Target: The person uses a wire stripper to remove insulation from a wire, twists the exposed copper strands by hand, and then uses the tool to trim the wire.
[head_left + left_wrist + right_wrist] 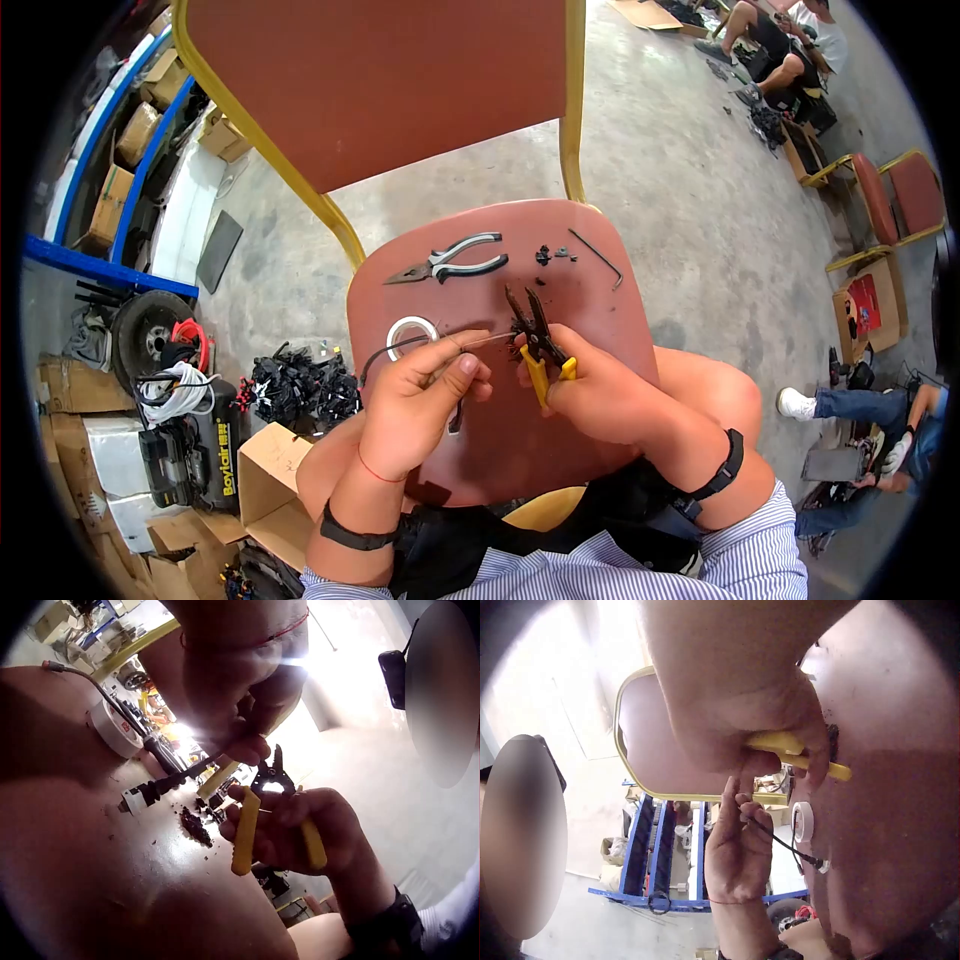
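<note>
The left hand [420, 395] pinches a thin dark cable [187, 771] between thumb and fingers; in the left wrist view a white connector [137, 799] is on its lower end. Thin wire reaches from those fingertips toward the right hand [600, 390], which grips yellow-handled cutting or stripping pliers [540, 345], their dark jaws apart and pointing away from the body. In the right wrist view the yellow handles [795, 754] show under the right hand, close to the left fingertips [739, 796]. Whether the wire touches the tool is unclear.
On the red chair seat [560, 440] lie grey-black pliers [450, 262], a white tape roll [408, 328], a hex key [597, 258] and small dark scraps [545, 256]. The chair backrest [400, 80] rises beyond. Boxes, a tyre [150, 335] and shelves stand left; people sit right.
</note>
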Available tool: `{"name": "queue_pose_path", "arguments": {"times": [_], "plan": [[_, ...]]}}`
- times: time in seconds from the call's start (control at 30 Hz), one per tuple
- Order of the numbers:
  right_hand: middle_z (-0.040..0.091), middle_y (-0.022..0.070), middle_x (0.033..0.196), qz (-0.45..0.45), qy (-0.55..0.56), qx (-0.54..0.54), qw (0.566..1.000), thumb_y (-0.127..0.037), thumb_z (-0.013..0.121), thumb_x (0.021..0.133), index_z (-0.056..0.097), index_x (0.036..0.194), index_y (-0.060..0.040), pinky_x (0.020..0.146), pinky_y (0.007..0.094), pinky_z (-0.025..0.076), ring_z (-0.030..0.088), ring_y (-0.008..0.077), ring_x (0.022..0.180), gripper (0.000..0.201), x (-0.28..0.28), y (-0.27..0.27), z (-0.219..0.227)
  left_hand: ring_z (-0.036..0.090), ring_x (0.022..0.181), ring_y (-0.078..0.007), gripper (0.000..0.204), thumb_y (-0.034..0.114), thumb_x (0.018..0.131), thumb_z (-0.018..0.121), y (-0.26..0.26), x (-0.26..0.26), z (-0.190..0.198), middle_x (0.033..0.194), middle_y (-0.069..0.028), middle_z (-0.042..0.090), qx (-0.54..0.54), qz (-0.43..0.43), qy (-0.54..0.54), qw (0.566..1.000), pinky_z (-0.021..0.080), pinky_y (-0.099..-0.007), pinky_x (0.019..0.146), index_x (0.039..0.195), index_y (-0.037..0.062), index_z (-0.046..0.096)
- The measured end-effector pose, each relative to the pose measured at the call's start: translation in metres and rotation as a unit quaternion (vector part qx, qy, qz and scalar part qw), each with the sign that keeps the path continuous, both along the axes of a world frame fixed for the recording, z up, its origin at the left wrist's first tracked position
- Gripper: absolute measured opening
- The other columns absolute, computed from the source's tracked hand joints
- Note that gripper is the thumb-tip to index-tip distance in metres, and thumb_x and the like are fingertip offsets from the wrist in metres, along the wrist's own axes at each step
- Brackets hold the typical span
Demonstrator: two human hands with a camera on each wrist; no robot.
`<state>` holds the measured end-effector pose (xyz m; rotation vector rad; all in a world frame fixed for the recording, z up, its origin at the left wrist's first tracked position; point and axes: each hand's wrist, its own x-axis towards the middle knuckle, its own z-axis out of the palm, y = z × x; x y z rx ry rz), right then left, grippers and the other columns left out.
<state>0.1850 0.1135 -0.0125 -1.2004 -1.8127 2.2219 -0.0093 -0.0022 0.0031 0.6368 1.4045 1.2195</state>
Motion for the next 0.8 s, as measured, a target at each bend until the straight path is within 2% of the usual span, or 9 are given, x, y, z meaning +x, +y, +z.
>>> {"name": "queue_pose_path", "arguments": {"times": [0.17, 0.27, 0.47, 0.57, 0.8], "plan": [[0.064, 0.0085, 0.122, 0.010, -0.017, 0.035, 0.999, 0.008, 0.055, 0.092, 0.049, 0.144, -0.0032, 0.096, 0.0310, 0.050, 0.061, 0.0185, 0.116, 0.053, 0.001, -0.006, 0.001, 0.067, 0.085, -0.0171, 0.029, 0.015, 0.107, 0.060, 0.002, 0.005, -0.003, 0.098, -0.0083, 0.069, 0.012, 0.028, -0.022, 0.999, 0.056, -0.0308, 0.076, 0.129, -0.0039, 0.066], [0.064, 0.0096, 0.124, 0.021, -0.013, 0.048, 0.999, 0.007, 0.055, 0.092, 0.049, 0.144, -0.0025, 0.099, 0.0315, 0.049, 0.060, 0.0186, 0.119, 0.053, 0.001, -0.010, 0.003, 0.067, 0.081, -0.0174, 0.026, 0.014, 0.107, 0.059, 0.002, 0.011, -0.010, 0.093, -0.0085, 0.069, 0.036, 0.051, 0.000, 0.998, 0.056, -0.0310, 0.073, 0.123, -0.0040, 0.068], [0.063, 0.0154, 0.128, 0.033, 0.013, 0.080, 0.996, 0.005, 0.056, 0.091, 0.044, 0.147, -0.0008, 0.102, 0.0355, 0.048, 0.060, 0.0245, 0.123, 0.058, 0.000, -0.013, 0.005, 0.066, 0.076, -0.0130, 0.019, 0.011, 0.106, 0.062, 0.002, 0.019, -0.014, 0.089, -0.0061, 0.070, 0.023, 0.074, 0.072, 0.994, 0.055, -0.0272, 0.069, 0.115, -0.0032, 0.071], [0.062, 0.0197, 0.130, 0.045, 0.006, 0.094, 0.995, 0.003, 0.057, 0.089, 0.042, 0.149, 0.0004, 0.104, 0.0375, 0.047, 0.060, 0.0290, 0.125, 0.062, -0.002, -0.014, 0.013, 0.065, 0.077, -0.0064, 0.018, 0.009, 0.101, 0.069, 0.002, 0.021, -0.010, 0.091, -0.0022, 0.072, -0.015, 0.074, 0.099, 0.992, 0.053, -0.0215, 0.069, 0.114, -0.0021, 0.073], [0.060, 0.0234, 0.134, 0.052, 0.021, 0.091, 0.994, 0.002, 0.056, 0.088, 0.038, 0.150, 0.0018, 0.107, 0.0382, 0.045, 0.058, 0.0319, 0.130, 0.065, -0.005, -0.018, 0.013, 0.059, 0.075, -0.0033, 0.012, 0.005, 0.099, 0.070, 0.000, 0.026, -0.021, 0.089, 0.0010, 0.069, 0.073, 0.084, 0.181, 0.977, 0.048, -0.0197, 0.067, 0.108, -0.0018, 0.073]]}}
